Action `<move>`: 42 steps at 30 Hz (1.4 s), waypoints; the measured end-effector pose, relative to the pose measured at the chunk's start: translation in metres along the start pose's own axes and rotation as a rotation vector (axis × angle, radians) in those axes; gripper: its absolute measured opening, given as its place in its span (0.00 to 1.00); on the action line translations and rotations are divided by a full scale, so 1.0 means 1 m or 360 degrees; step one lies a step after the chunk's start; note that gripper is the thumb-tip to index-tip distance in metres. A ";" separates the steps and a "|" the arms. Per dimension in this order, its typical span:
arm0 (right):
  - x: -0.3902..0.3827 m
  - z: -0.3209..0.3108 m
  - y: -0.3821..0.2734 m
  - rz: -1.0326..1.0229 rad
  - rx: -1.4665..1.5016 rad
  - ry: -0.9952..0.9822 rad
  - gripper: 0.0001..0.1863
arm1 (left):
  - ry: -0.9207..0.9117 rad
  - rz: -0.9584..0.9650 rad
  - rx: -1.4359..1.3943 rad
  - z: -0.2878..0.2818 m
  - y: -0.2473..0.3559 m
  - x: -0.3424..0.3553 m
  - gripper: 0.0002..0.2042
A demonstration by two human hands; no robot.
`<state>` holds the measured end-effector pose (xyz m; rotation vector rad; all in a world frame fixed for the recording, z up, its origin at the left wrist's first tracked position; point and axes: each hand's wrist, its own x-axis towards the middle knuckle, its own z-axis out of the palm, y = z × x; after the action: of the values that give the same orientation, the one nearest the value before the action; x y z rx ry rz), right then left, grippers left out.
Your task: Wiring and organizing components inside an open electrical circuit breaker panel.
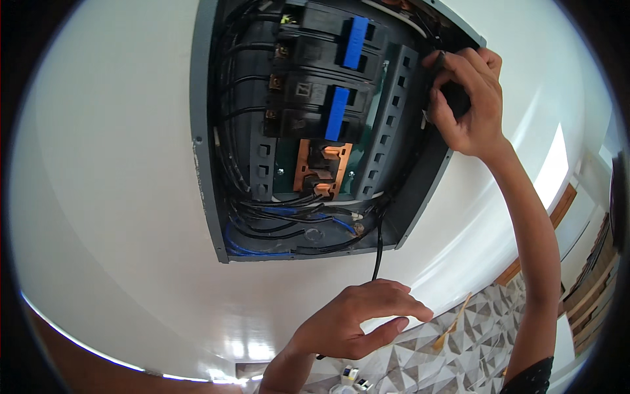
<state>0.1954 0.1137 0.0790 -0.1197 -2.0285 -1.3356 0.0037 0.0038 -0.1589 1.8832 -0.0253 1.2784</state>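
A grey metal electrical panel box (205,164) is set in the white wall, with its front off. My right hand (471,98) reaches to its upper right side wall, fingers curled around something dark among the black wires there; the fingers hide most of it. Below the box, my left hand (367,318) hangs with thumb and fingers apart, holding nothing that I can see. A black cable (378,253) drops from the box's lower edge and passes behind this hand. Inside, black circuit breakers (315,92) carry blue handles (337,113), above a bare copper-coloured bus bar (303,167).
Black and blue wires (282,220) lie bunched along the box's bottom, and more black wires (226,154) run up its left side. Patterned floor tiles (479,335) show below, with a thin wooden stick (453,323) and small items (350,377) on them.
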 end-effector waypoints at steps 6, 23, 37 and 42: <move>-0.005 0.002 0.006 -0.0082 0.0004 0.0027 0.28 | 0.0358 0.0026 0.0099 0.002 -0.002 -0.009 0.15; 0.011 -0.017 -0.013 0.0087 -0.0002 -0.0031 0.20 | 0.0056 -0.0207 0.0248 0.053 -0.004 -0.008 0.29; 0.008 -0.016 -0.014 0.0189 0.0014 -0.0018 0.19 | 0.0283 0.0088 0.0694 0.103 -0.026 0.008 0.45; 0.009 -0.014 -0.015 0.0234 0.0054 -0.0005 0.20 | 0.0497 0.0173 0.0918 0.098 -0.027 0.005 0.39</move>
<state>0.1887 0.0925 0.0761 -0.2510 -2.0027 -1.2099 0.0919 -0.0392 -0.1844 2.1452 0.4548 1.7794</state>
